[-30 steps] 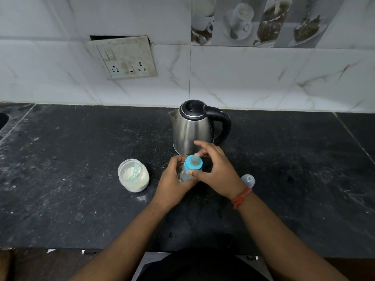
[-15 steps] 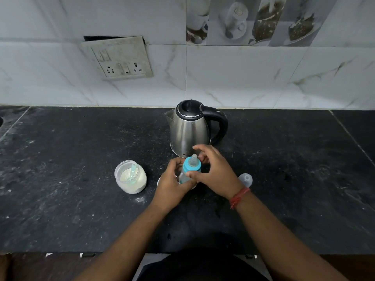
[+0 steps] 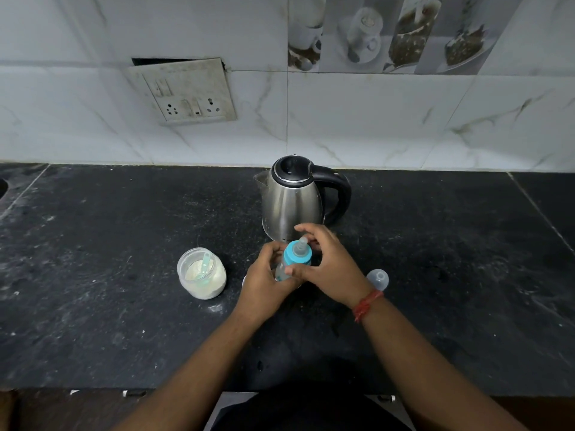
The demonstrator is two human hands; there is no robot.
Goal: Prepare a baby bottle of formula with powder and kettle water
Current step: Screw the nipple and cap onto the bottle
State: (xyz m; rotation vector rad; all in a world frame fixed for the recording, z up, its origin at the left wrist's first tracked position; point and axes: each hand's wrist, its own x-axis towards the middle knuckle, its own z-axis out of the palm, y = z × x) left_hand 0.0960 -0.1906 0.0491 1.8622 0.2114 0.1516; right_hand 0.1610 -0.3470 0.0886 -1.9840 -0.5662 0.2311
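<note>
A baby bottle (image 3: 295, 255) with a blue collar and clear teat stands on the black counter (image 3: 124, 244), just in front of the steel kettle (image 3: 291, 199). My left hand (image 3: 267, 283) wraps the bottle's clear body from the left. My right hand (image 3: 326, 264) curls around the blue collar, thumb in front and fingers behind the teat. An open jar of white formula powder (image 3: 201, 273) with a pale blue scoop in it sits to the left. The clear bottle cap (image 3: 377, 279) lies on the counter by my right wrist.
A tiled wall with a switch and socket plate (image 3: 186, 91) rises behind the counter. The kettle's black handle (image 3: 337, 194) points right. The counter's front edge runs across the bottom of the view. A little spilled powder lies in front of the jar.
My hands stay on the bottle with only a slight shift of the right fingers around the collar. The camera has tilted a little, so everything sits lower in view.
</note>
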